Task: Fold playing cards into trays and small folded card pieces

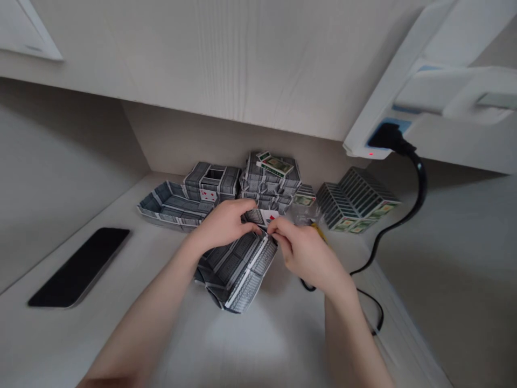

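Both of my hands meet over a folded structure of grey-backed playing cards [238, 269] lying on the white desk [250, 345]. My left hand [224, 223] grips the structure's upper edge. My right hand [305, 250] pinches a single playing card [264, 216] with red pips at the top of the structure, fingertips almost touching the left hand's.
Behind stand other card constructions: a boat-like tray [173, 207], a box [212, 183], a taller stack [270, 180] and a row of card packs [355, 199]. A black phone [81, 267] lies at the left. A black cable [388, 231] runs from a white power strip [388, 124].
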`<action>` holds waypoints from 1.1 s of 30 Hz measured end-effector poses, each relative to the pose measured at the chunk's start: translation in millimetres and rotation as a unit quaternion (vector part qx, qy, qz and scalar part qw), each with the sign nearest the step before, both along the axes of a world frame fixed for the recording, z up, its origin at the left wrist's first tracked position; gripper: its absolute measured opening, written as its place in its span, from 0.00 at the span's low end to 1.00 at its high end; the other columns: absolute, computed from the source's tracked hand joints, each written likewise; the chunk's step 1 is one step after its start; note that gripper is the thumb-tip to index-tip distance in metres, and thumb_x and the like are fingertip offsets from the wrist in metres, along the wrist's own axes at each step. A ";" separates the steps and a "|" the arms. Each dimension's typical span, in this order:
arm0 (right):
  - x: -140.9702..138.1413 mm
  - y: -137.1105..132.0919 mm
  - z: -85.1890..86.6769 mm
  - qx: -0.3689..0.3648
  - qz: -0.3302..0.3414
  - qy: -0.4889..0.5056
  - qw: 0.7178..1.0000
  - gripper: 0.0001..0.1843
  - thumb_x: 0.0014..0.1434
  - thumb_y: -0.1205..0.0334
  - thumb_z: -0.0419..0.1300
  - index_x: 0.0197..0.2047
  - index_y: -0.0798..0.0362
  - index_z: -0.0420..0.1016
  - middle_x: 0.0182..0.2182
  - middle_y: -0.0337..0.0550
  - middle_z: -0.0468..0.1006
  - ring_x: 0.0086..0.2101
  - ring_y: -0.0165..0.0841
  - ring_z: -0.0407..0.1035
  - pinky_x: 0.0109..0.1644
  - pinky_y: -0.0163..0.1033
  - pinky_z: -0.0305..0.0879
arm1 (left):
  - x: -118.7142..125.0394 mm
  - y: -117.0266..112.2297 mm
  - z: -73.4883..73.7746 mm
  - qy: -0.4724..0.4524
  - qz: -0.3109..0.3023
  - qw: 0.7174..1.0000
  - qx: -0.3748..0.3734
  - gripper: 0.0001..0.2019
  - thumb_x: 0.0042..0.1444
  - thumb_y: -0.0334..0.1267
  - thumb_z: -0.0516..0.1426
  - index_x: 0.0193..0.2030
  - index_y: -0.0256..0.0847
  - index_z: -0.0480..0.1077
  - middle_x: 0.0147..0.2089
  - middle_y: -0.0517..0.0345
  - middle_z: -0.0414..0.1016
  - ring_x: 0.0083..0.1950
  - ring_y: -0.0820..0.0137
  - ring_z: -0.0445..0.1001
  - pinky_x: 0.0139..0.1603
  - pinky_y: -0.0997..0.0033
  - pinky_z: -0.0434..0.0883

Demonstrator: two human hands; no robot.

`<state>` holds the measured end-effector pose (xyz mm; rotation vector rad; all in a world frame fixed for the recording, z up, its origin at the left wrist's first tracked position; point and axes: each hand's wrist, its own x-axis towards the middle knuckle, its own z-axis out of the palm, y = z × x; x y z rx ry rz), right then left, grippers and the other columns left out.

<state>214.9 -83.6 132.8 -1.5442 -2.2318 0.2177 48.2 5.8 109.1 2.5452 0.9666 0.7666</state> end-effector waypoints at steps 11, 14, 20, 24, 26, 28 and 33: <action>4.8 -1.4 2.1 -0.011 0.022 -0.016 1.000 0.12 0.50 0.74 0.46 0.35 0.52 0.64 0.21 0.35 0.65 0.21 0.26 0.58 0.27 0.29 0.50 | -0.5 0.1 0.5 0.004 -0.037 0.998 -0.041 0.10 0.45 0.40 0.58 0.33 0.39 0.65 0.31 0.62 0.69 0.35 0.70 0.68 0.34 0.74 0.61; 5.3 -2.2 2.9 -0.018 0.030 -0.009 0.999 0.11 0.50 0.74 0.46 0.34 0.52 0.64 0.20 0.34 0.64 0.21 0.25 0.57 0.26 0.29 0.50 | -1.6 0.6 -0.2 0.005 -0.059 0.996 -0.060 0.12 0.44 0.41 0.59 0.36 0.40 0.65 0.34 0.61 0.71 0.37 0.69 0.68 0.36 0.73 0.62; 3.7 -0.9 -1.5 -0.055 0.049 0.017 0.997 0.11 0.50 0.75 0.47 0.33 0.53 0.66 0.22 0.35 0.67 0.22 0.24 0.59 0.26 0.28 0.49 | -1.4 9.4 -15.4 0.053 -0.087 0.992 -0.077 0.10 0.46 0.37 0.57 0.37 0.40 0.66 0.35 0.59 0.72 0.35 0.69 0.69 0.33 0.74 0.61; 10.0 2.1 -2.4 -0.065 0.037 0.018 0.997 0.10 0.50 0.75 0.48 0.30 0.54 0.67 0.23 0.36 0.70 0.24 0.25 0.61 0.28 0.29 0.52 | -0.8 15.2 -25.4 0.085 -0.085 0.990 -0.078 0.05 0.47 0.38 0.56 0.31 0.39 0.67 0.31 0.59 0.72 0.33 0.70 0.69 0.31 0.75 0.60; 15.3 2.5 -0.6 -0.064 0.016 0.022 0.998 0.08 0.51 0.73 0.50 0.30 0.53 0.68 0.23 0.36 0.71 0.25 0.26 0.63 0.29 0.30 0.53 | -2.6 16.1 -26.1 0.092 -0.078 0.990 -0.078 0.05 0.48 0.38 0.55 0.30 0.40 0.68 0.30 0.60 0.72 0.32 0.71 0.68 0.30 0.75 0.59; 20.0 2.2 1.6 -0.061 -0.016 0.028 0.998 0.05 0.52 0.69 0.52 0.31 0.53 0.68 0.24 0.37 0.72 0.25 0.27 0.64 0.29 0.30 0.54 | -6.7 16.0 -24.8 0.098 -0.076 0.989 -0.082 0.03 0.48 0.37 0.54 0.30 0.41 0.68 0.28 0.62 0.72 0.30 0.72 0.68 0.29 0.76 0.59; 27.3 7.7 -3.5 -0.054 -0.064 -0.001 0.996 0.05 0.53 0.66 0.53 0.32 0.52 0.70 0.24 0.39 0.74 0.27 0.30 0.67 0.31 0.33 0.56 | -21.6 15.3 -22.1 0.125 -0.044 0.986 -0.103 0.03 0.46 0.36 0.55 0.28 0.44 0.70 0.26 0.64 0.71 0.28 0.73 0.68 0.28 0.76 0.59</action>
